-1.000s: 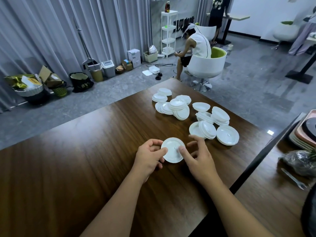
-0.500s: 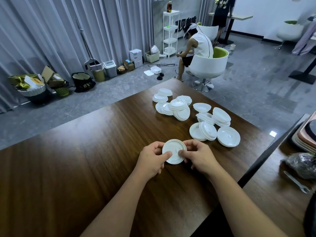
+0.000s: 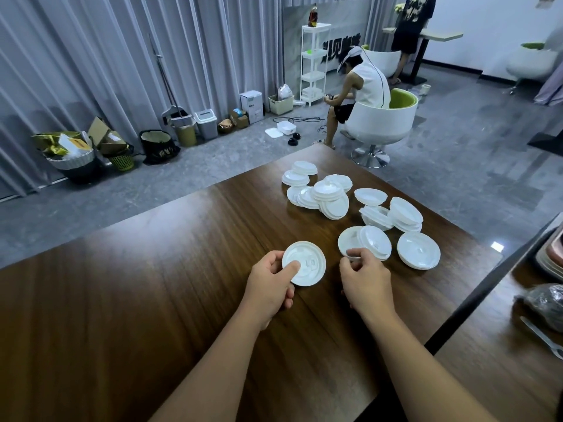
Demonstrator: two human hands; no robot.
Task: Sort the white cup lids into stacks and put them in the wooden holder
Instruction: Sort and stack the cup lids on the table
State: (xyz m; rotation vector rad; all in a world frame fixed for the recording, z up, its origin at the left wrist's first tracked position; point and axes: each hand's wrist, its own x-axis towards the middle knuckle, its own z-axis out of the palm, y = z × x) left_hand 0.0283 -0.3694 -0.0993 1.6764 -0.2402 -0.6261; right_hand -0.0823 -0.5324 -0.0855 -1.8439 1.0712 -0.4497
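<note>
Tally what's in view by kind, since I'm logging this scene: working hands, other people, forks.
Working hands: 2, the left hand gripping a lid, and the right hand
Other people: 2, a seated person and a standing person
Forks: 1, the fork
Total: 5

white lids (image 3: 350, 205) on dark brown wood-grain table (image 3: 152, 300); beyond the table, grey curtains (image 3: 91, 56), grey floor (image 3: 457, 153), white chair (image 3: 380, 123) with green inside.

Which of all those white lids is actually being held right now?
The lone lid gripped in the left hand, set apart from the loose piles farther back on the table.
</note>
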